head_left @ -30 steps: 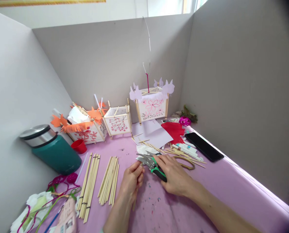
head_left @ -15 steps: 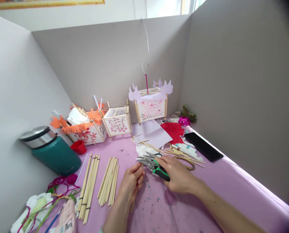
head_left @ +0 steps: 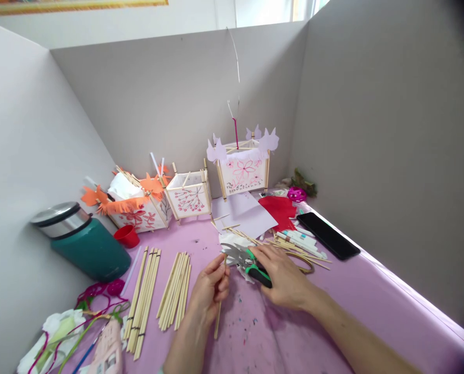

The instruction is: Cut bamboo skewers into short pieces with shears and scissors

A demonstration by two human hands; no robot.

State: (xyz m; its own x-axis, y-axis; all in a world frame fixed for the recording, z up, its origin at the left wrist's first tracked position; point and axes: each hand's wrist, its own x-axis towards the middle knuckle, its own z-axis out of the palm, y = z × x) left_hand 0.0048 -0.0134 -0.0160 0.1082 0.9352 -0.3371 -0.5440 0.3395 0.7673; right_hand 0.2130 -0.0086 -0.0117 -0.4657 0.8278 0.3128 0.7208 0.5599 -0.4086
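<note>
My left hand (head_left: 213, 285) is closed around a thin wooden stick (head_left: 217, 319), held upright with its lower end pointing toward me. The stick's top end is at the open blades of the pruning shears (head_left: 251, 263). My right hand (head_left: 284, 275) grips the shears by their green and black handles, blades pointing left. Left of my left hand lie a loose pile of short sticks (head_left: 175, 291) and longer sticks (head_left: 144, 298) with dark bands. White crumpled paper (head_left: 232, 240) lies behind the blades.
Three decorated paper lanterns (head_left: 188, 200) stand at the back. A teal bottle (head_left: 91, 249) and red cup (head_left: 127, 236) are on the left, with a pink glue gun (head_left: 109, 348) nearer. Markers (head_left: 300, 241), tape roll (head_left: 304, 262) and black phone (head_left: 327, 236) lie right. Grey panels (head_left: 177, 104) surround the table.
My left hand has raised the stick slightly and turned it more upright. The shears have shifted a little, and their blades now meet the stick's top.
</note>
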